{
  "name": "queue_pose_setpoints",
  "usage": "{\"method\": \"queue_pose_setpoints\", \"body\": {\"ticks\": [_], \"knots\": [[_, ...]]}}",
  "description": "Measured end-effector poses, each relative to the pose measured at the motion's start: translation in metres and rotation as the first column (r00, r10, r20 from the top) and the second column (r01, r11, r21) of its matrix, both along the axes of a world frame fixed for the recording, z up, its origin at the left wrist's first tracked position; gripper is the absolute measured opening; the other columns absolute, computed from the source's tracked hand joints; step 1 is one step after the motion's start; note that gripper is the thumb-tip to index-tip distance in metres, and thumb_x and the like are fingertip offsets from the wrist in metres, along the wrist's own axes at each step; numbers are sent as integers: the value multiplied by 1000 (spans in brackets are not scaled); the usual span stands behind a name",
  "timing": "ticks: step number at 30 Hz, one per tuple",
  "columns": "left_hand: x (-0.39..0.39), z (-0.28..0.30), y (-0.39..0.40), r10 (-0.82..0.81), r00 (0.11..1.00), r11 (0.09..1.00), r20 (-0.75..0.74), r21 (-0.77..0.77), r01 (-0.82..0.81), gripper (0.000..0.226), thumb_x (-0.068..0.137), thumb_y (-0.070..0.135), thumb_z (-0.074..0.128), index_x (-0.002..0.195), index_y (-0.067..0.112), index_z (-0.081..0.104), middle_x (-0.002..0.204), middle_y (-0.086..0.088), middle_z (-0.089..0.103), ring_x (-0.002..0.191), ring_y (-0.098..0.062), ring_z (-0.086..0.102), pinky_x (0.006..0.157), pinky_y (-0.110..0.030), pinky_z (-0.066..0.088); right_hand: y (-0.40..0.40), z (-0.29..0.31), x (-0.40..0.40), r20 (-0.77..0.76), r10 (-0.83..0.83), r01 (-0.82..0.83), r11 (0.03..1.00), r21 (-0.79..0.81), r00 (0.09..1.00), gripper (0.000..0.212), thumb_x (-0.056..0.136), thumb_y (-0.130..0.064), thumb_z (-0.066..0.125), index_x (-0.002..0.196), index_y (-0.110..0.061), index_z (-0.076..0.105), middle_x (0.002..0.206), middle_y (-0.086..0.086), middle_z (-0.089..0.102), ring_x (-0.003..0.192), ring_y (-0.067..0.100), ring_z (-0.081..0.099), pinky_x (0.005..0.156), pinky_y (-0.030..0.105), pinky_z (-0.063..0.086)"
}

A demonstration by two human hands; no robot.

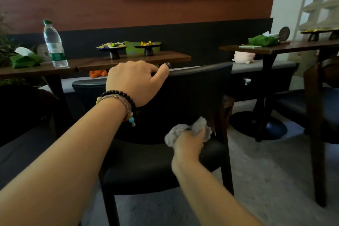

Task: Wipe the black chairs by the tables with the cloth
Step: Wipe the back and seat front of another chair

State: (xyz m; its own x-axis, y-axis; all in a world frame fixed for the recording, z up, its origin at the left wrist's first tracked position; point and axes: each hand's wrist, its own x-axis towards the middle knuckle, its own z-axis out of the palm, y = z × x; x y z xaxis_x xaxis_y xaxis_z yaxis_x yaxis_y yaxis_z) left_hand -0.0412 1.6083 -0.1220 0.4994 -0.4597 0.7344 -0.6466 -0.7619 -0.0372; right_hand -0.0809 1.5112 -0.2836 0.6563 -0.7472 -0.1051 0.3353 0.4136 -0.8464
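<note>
A black chair [194, 95] with a curved backrest stands in front of me, its seat facing me. My left hand [135, 80] grips the top rail of the backrest, with beaded bracelets on the wrist. Lower down, my right hand [190, 145] is closed on a crumpled grey cloth [198, 126], pressed where the backrest meets the seat at the right side. A second dark chair [319, 112] stands at the right edge, and part of another [23, 108] shows at the left.
A long wooden table [128, 59] behind the chair carries a water bottle [54, 46], two snack stands and a green tissue pouch. A second table [275, 47] on a round pedestal base stands to the right. A grey bench runs along the wall.
</note>
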Motion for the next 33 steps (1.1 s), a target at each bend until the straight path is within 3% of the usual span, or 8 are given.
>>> {"method": "queue_pose_setpoints", "body": {"ticks": [3, 6, 10, 13, 18, 24, 29, 33], "knots": [[0, 0, 2, -26, 1000, 1000, -6, -9, 26, 63, 88, 68, 13, 56, 32, 53, 43, 7, 47, 44, -12, 47, 47, -23, 24, -1, -3, -27, 142, 31, -11, 990, -139, 989, 20, 99, -31, 49, 117, -24, 55, 98, 6, 62, 81, 22, 63, 71, 37, 54], [3, -1, 2, -9, 1000, 1000, 28, 1, 9, 66, 88, 69, 12, 62, 31, 59, 43, 7, 47, 42, -9, 45, 46, -21, 22, -40, 30, -32, 235, -296, 359, 884, -301, 926, 50, 97, -10, 48, 142, -32, 44, 137, 0, 52, 123, 10, 53, 104, 29, 44], [2, -1, 1, 0, 1000, 1000, 23, -11, 0, 65, 87, 69, 10, 60, 32, 56, 40, 8, 45, 40, -9, 44, 46, -21, 23, -18, 56, -20, 260, -385, 459, 640, -616, 886, 67, 93, 2, 49, 151, -24, 29, 155, 6, 20, 137, 0, 25, 98, -2, 26], [2, -1, 4, -5, 999, 1000, 32, -16, 6, 64, 90, 68, 14, 59, 31, 57, 39, 8, 43, 39, -7, 43, 45, -20, 22, 6, 33, -24, 321, -313, 447, 563, -695, 894, 68, 92, 4, 49, 151, -23, 29, 157, 6, 16, 140, -10, 15, 106, 3, 23], [10, -5, 3, -70, 997, 994, 31, -78, 72, 64, 98, 54, 25, 46, 19, 42, 37, 8, 36, 36, -9, 37, 46, -22, 19, -38, 72, -38, 547, -293, 621, 360, -696, 784, 49, 86, 6, 51, 134, -5, 52, 141, 14, 41, 135, 17, 40, 110, 27, 38], [4, -7, 6, -12, 998, 991, 65, -134, 21, 62, 98, 48, 22, 55, 19, 55, 44, 6, 45, 41, -10, 40, 45, -25, 20, -31, 113, -28, 412, -293, 458, 107, -883, 863, 34, 87, -23, 50, 114, -10, 67, 124, 13, 55, 117, 29, 53, 94, 50, 47], [-13, -38, 28, -147, 985, 925, 93, -340, 170, 44, 96, 36, 28, 100, 20, 69, 95, 3, 67, 94, -15, 58, 92, -30, 36, -31, 100, -39, 483, -207, 524, 267, -809, 851, 30, 88, -5, 53, 116, -1, 64, 128, 19, 50, 121, 27, 51, 100, 44, 46], [-26, -92, 60, -296, 955, 837, 25, -475, 272, 50, 95, 28, 39, 145, 22, 39, 154, 3, 31, 146, -11, 20, 118, -33, 19, 11, 10, -67, 502, 164, 515, -49, -856, 849, 21, 98, -17, 47, 113, -10, 60, 135, 17, 44, 131, 28, 46, 107, 40, 40]]}}
